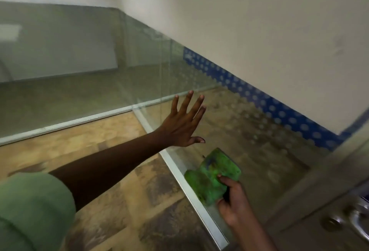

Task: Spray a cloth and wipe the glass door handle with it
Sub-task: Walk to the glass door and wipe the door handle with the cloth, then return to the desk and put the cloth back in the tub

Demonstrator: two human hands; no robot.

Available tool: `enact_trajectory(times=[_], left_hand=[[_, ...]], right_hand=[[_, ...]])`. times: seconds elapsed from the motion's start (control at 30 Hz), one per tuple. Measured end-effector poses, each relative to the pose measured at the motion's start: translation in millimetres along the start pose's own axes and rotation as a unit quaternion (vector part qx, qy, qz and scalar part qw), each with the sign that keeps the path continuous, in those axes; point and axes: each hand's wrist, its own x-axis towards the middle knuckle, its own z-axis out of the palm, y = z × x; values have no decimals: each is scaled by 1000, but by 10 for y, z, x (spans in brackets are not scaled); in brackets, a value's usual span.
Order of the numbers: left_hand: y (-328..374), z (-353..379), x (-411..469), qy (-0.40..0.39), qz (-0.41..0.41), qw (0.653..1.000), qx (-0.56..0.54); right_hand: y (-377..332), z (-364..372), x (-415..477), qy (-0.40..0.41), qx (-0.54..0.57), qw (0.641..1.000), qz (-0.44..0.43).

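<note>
My left hand [182,123] is stretched forward with fingers spread, flat against or just in front of the glass door panel [249,131]. My right hand [233,208] is lower right and grips a folded green cloth [211,177] close to the glass. A metal door handle and round lock [339,220] show at the bottom right corner, to the right of the cloth and apart from it. No spray bottle is in view.
An aluminium bottom frame [191,187] of the glass runs diagonally across the brown patterned floor [119,201]. A blue dotted strip [269,107] lines the white wall [259,31] behind the glass. Another glass panel [60,61] stands at the left.
</note>
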Motion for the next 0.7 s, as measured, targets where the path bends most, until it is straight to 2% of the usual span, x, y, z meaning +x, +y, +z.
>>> enact_trajectory(times=[0.33,0.53,0.7], left_hand=[[-1691,-602,-1996,-90,-178,979,41],[-2513,-1249,-3564,-144,-300,941,68],[-2922,-1747,-4944,-180,-382,902,94]], right_hand=[[1130,1735,251,-88,-84,992,18],[2195,2897,204,-163,-128,977,44],[3291,3740,27,-222,-171,956,92]])
